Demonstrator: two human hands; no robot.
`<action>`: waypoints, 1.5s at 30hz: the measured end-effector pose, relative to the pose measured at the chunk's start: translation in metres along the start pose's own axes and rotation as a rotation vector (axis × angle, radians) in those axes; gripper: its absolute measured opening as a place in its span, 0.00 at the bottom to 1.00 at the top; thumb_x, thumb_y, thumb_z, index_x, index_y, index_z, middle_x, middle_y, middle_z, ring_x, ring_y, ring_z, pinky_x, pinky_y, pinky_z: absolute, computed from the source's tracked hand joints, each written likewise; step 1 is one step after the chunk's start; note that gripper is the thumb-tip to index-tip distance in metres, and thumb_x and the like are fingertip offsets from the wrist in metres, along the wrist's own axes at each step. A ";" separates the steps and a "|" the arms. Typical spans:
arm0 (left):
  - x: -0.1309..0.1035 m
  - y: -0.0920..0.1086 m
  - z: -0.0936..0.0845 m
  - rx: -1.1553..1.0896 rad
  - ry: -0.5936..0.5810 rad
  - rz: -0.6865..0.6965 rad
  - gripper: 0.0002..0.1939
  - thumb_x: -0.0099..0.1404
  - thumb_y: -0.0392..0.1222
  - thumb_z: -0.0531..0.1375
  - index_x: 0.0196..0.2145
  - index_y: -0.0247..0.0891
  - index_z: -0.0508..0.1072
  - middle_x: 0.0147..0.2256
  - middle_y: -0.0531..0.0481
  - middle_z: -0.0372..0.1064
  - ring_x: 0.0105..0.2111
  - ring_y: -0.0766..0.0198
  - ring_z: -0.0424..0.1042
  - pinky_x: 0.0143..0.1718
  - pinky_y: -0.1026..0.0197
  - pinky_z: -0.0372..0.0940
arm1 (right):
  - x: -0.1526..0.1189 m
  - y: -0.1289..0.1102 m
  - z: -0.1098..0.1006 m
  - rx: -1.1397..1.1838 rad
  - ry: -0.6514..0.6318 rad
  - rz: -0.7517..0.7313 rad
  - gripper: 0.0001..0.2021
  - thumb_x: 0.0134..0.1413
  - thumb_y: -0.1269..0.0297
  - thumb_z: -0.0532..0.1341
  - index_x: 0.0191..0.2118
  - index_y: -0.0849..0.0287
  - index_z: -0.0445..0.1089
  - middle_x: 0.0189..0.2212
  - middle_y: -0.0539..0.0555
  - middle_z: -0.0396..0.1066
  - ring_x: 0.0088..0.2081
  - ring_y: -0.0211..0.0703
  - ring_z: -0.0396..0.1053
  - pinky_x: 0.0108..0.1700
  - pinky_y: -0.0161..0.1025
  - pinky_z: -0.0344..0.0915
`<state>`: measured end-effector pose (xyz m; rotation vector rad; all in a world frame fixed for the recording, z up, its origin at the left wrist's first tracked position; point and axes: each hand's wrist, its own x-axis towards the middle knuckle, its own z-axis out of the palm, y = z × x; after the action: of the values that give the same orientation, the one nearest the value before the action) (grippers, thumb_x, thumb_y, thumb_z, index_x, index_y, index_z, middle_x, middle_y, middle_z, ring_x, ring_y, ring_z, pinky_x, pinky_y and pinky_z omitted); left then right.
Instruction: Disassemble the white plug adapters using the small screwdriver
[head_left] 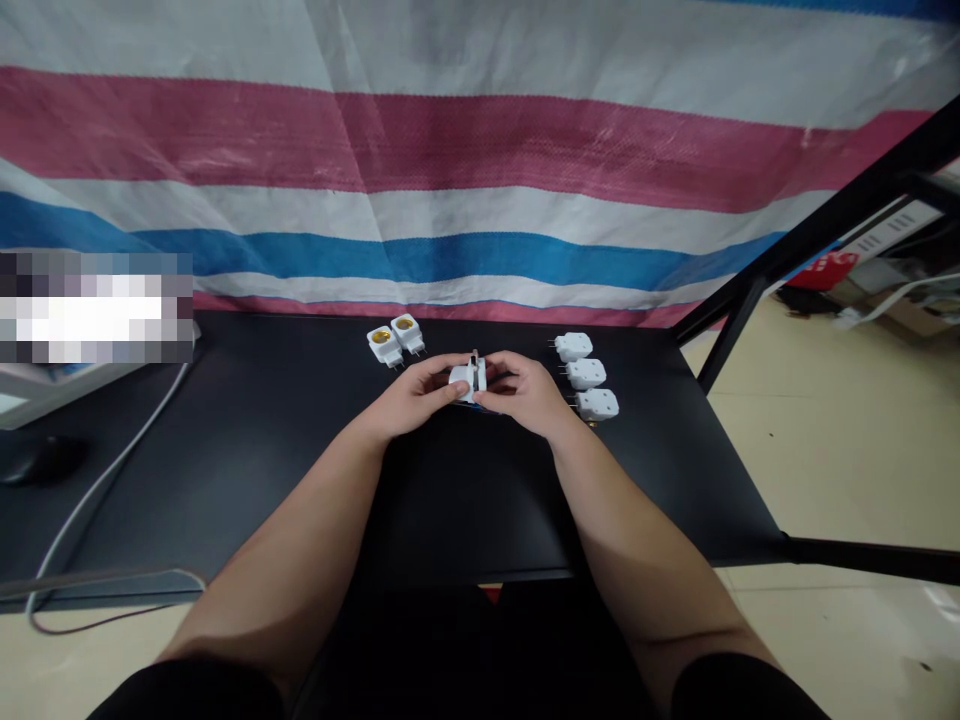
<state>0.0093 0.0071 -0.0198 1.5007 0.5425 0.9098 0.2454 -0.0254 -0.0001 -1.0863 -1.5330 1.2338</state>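
your left hand (416, 397) and your right hand (525, 393) meet at the middle of the black table (262, 450), and both are closed around one small white plug part (469, 379), the fingers pinching it from each side just above the table top. just beside your right hand, three white adapters (586, 375) lie in a short row. behind your left hand, a little apart, two white sockets with yellow centres (396, 340) stand touching each other. a grey cable (112, 470) runs over the left part of the table. a striped tarp (480, 180) hangs behind the table
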 end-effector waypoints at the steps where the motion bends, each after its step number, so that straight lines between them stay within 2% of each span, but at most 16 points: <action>1: 0.000 0.000 0.000 0.013 -0.004 0.001 0.23 0.73 0.46 0.71 0.64 0.43 0.78 0.59 0.41 0.80 0.55 0.55 0.81 0.58 0.53 0.76 | 0.000 -0.001 0.000 -0.002 0.003 0.012 0.21 0.48 0.57 0.79 0.48 0.53 0.79 0.41 0.52 0.81 0.37 0.44 0.80 0.42 0.44 0.77; 6: -0.002 -0.002 0.000 0.058 0.001 0.019 0.27 0.70 0.43 0.74 0.64 0.43 0.78 0.61 0.40 0.79 0.57 0.52 0.80 0.62 0.50 0.74 | -0.002 -0.004 0.003 -0.004 0.012 0.094 0.20 0.45 0.56 0.81 0.41 0.55 0.77 0.38 0.53 0.81 0.38 0.47 0.80 0.42 0.44 0.76; 10: -0.001 -0.004 -0.002 0.041 0.019 0.002 0.27 0.68 0.43 0.75 0.62 0.42 0.78 0.61 0.40 0.78 0.57 0.52 0.80 0.62 0.49 0.74 | -0.002 -0.003 0.004 0.006 0.004 0.065 0.21 0.45 0.55 0.81 0.38 0.54 0.72 0.37 0.51 0.80 0.37 0.46 0.80 0.41 0.43 0.75; 15: -0.001 -0.001 0.000 0.019 0.018 0.000 0.24 0.68 0.43 0.75 0.59 0.42 0.78 0.56 0.41 0.79 0.53 0.55 0.80 0.58 0.52 0.75 | -0.001 0.001 0.003 0.022 -0.020 0.042 0.21 0.48 0.54 0.80 0.42 0.53 0.73 0.40 0.51 0.79 0.40 0.45 0.79 0.44 0.44 0.77; 21: -0.001 0.007 0.002 0.078 0.107 0.015 0.22 0.67 0.45 0.75 0.54 0.40 0.75 0.47 0.46 0.77 0.44 0.60 0.78 0.49 0.57 0.74 | 0.004 0.006 -0.001 0.071 0.058 0.073 0.23 0.48 0.53 0.79 0.48 0.52 0.75 0.44 0.51 0.77 0.37 0.43 0.77 0.39 0.44 0.77; 24: -0.002 0.010 -0.001 0.209 0.198 0.084 0.20 0.66 0.45 0.75 0.49 0.39 0.74 0.44 0.47 0.76 0.40 0.61 0.76 0.46 0.57 0.73 | 0.006 0.009 -0.004 -0.063 0.162 0.074 0.23 0.50 0.50 0.78 0.49 0.53 0.77 0.45 0.54 0.79 0.34 0.42 0.74 0.36 0.44 0.75; 27: -0.003 0.013 -0.003 0.349 0.283 0.124 0.18 0.64 0.44 0.75 0.46 0.39 0.74 0.45 0.46 0.76 0.42 0.60 0.76 0.47 0.56 0.71 | 0.006 0.012 -0.008 -0.255 0.265 0.074 0.24 0.49 0.47 0.78 0.47 0.55 0.78 0.42 0.55 0.80 0.32 0.43 0.72 0.37 0.46 0.73; 29: -0.003 0.013 -0.004 0.370 0.308 0.121 0.18 0.63 0.43 0.75 0.44 0.39 0.72 0.48 0.44 0.77 0.43 0.59 0.77 0.47 0.56 0.72 | 0.005 0.014 -0.008 -0.340 0.288 0.085 0.27 0.48 0.46 0.79 0.48 0.55 0.76 0.39 0.54 0.80 0.30 0.43 0.71 0.36 0.46 0.71; 31: -0.003 0.013 -0.005 0.356 0.317 0.110 0.19 0.61 0.42 0.75 0.43 0.39 0.71 0.50 0.43 0.77 0.43 0.59 0.78 0.47 0.56 0.73 | 0.003 0.014 -0.007 -0.430 0.279 0.071 0.25 0.48 0.50 0.79 0.47 0.53 0.73 0.38 0.52 0.78 0.29 0.43 0.70 0.36 0.46 0.70; 35: -0.001 0.010 -0.004 0.291 0.302 0.085 0.19 0.59 0.40 0.75 0.42 0.38 0.71 0.52 0.42 0.76 0.45 0.58 0.79 0.47 0.55 0.75 | 0.002 0.013 -0.003 -0.606 0.194 0.021 0.16 0.51 0.61 0.77 0.39 0.53 0.71 0.39 0.53 0.76 0.34 0.46 0.72 0.40 0.45 0.69; 38: 0.000 0.007 -0.004 0.278 0.295 0.069 0.19 0.58 0.40 0.76 0.40 0.38 0.71 0.52 0.41 0.77 0.47 0.55 0.80 0.48 0.54 0.75 | 0.001 0.010 -0.002 -0.671 0.158 0.015 0.14 0.51 0.61 0.78 0.37 0.53 0.72 0.39 0.53 0.74 0.36 0.47 0.72 0.42 0.47 0.70; 41: 0.000 0.005 -0.004 0.288 0.278 0.064 0.18 0.58 0.39 0.76 0.40 0.38 0.73 0.52 0.41 0.77 0.48 0.55 0.81 0.49 0.54 0.75 | -0.001 0.006 -0.001 -0.641 0.168 -0.030 0.14 0.54 0.59 0.77 0.41 0.53 0.74 0.42 0.54 0.74 0.34 0.45 0.71 0.42 0.47 0.72; 45: -0.002 0.005 -0.003 0.306 0.250 -0.020 0.22 0.57 0.39 0.76 0.46 0.39 0.73 0.49 0.44 0.78 0.38 0.61 0.80 0.39 0.59 0.74 | -0.004 -0.001 0.002 -0.524 0.093 -0.183 0.20 0.61 0.62 0.71 0.57 0.51 0.74 0.49 0.56 0.75 0.34 0.42 0.72 0.43 0.48 0.76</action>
<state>0.0050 0.0071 -0.0152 1.6593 0.9103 1.0404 0.2441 -0.0300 0.0003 -1.2738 -1.8892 0.6593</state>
